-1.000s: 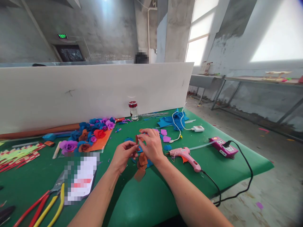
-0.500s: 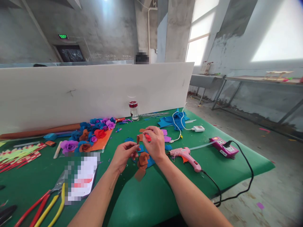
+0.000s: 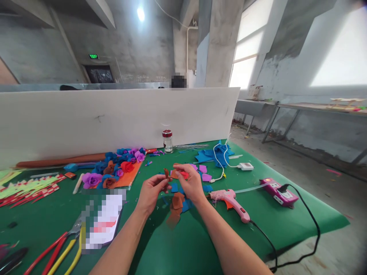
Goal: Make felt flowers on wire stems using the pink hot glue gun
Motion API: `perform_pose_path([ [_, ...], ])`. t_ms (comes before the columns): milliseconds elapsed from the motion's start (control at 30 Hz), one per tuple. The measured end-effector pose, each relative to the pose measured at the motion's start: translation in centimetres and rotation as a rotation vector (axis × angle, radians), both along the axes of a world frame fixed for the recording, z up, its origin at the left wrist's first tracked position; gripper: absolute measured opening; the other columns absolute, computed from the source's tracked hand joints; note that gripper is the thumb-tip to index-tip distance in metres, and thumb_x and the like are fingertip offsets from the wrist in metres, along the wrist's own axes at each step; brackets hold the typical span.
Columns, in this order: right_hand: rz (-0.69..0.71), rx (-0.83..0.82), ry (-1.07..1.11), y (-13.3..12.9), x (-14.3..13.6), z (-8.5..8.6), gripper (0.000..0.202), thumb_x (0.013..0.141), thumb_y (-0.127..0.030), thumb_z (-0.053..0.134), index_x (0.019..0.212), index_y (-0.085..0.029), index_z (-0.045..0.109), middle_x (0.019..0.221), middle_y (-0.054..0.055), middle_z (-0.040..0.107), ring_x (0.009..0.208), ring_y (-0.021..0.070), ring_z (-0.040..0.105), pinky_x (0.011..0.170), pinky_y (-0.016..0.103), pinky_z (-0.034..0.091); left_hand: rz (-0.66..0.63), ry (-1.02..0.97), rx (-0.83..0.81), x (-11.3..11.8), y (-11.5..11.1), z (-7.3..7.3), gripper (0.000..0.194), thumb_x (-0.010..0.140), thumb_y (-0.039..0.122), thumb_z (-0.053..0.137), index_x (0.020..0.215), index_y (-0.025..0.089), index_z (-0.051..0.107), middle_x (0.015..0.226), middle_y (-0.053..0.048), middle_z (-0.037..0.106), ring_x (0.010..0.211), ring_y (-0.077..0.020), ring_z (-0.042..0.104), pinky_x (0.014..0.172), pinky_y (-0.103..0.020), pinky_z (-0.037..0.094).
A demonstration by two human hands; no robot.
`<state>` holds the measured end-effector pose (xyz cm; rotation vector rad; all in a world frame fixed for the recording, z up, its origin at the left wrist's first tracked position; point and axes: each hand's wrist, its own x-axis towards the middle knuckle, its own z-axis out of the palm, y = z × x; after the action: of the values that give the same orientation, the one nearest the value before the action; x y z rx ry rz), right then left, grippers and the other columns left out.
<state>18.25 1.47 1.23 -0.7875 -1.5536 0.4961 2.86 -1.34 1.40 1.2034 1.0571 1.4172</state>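
Observation:
My left hand pinches a small rolled brown piece upright between thumb and fingertips. Just to its right is my right hand, its fingers stretched and a little apart, with nothing visible held in them. Red and orange-brown petal-shaped pieces show around its fingertips, partly covered. Below and between the hands lie brown cut pieces and blue pieces. Purple pieces are just beyond the right hand. A pink glue gun rests beside my right wrist, a clear glue stick in its back.
Finished purple, blue, brown and red flowers sit at the left. Nearer are a phone and red- and yellow-handled cutters. A lidded glass jar stands by the white board. A magenta power strip with a black cord is rightward.
My right hand has drawn slightly away from the brown piece, its fingers loosening. The left hand keeps hold of the piece. The camera view has tilted up a little and shifted left.

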Motion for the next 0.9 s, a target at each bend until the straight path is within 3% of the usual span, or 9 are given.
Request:
perform_pose_path([
  [167,0.058,0.058,-0.063,-1.0,-0.8,0.4,0.013,0.076,-0.026,0.072,0.090,-0.024,0.072,0.090,0.005,0.066,0.089,0.0192,0.062,0.080,0.033,0.050,0.026,0.104,0.113,-0.2,-0.4,0.5,0.017,0.070,0.033,0.074,0.079,0.018,0.073,0.072,-0.002,0.069,0.060,-0.0127,0.058,0.061,-0.024,0.048],
  [733,-0.045,0.259,-0.119,-2.1,-1.4,0.2,0.006,0.080,-0.020,0.067,0.084,-0.024,0.069,0.085,0.003,0.065,0.085,0.0190,0.058,0.081,0.036,0.045,0.043,0.123,0.184,-0.7,-0.3,0.2,0.016,0.067,0.031,0.076,0.077,0.018,0.074,0.076,-0.005,0.071,0.069,-0.0172,0.063,0.066,-0.027,0.052],
  [900,0.023,0.176,-0.032,-2.4,-1.2,0.4,0.016,0.079,-0.026,0.069,0.094,-0.024,0.068,0.093,0.005,0.064,0.092,0.0205,0.058,0.082,0.035,0.047,0.031,0.085,0.231,-0.9,0.0,0.0,0.012,0.068,0.028,0.075,0.076,0.018,0.073,0.089,-0.006,0.072,0.075,-0.0177,0.065,0.070,-0.027,0.053],
])
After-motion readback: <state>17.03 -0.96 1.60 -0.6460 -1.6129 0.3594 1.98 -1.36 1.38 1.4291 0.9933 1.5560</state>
